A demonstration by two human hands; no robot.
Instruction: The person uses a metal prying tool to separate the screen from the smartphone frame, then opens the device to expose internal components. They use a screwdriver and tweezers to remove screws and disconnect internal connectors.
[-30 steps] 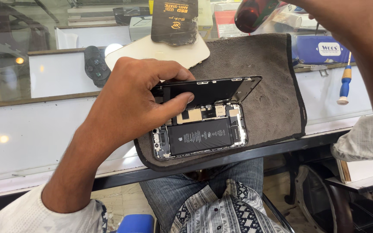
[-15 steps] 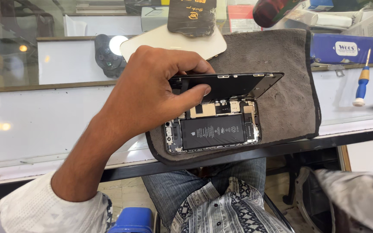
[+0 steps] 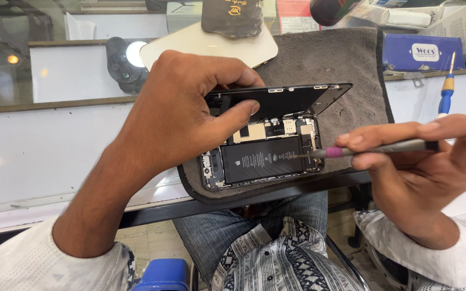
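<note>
An opened smartphone body (image 3: pixel 262 159) lies on a grey cloth mat (image 3: pixel 341 70), its black battery and circuit boards exposed. The black screen panel (image 3: pixel 292 98) is tilted up over it, hinged along the far side. My left hand (image 3: pixel 190 108) grips the screen panel's left end, thumb pressed on its underside. My right hand (image 3: pixel 422 161) pinches a thin grey screwdriver with a pink band (image 3: pixel 373 148). Its tip points left and hovers at the phone's right edge beside the battery.
A beige phone back cover (image 3: pixel 211 46) and a dark pad (image 3: pixel 233 16) lie at the mat's far edge. A blue-handled screwdriver (image 3: pixel 447 89) stands at right by a blue box (image 3: pixel 422 51). A round black lamp (image 3: pixel 128 62) sits left. The counter edge runs below the mat.
My right hand has come into view from the right, holding the screwdriver toward the phone. My left hand keeps holding the raised screen; the view has shifted slightly.
</note>
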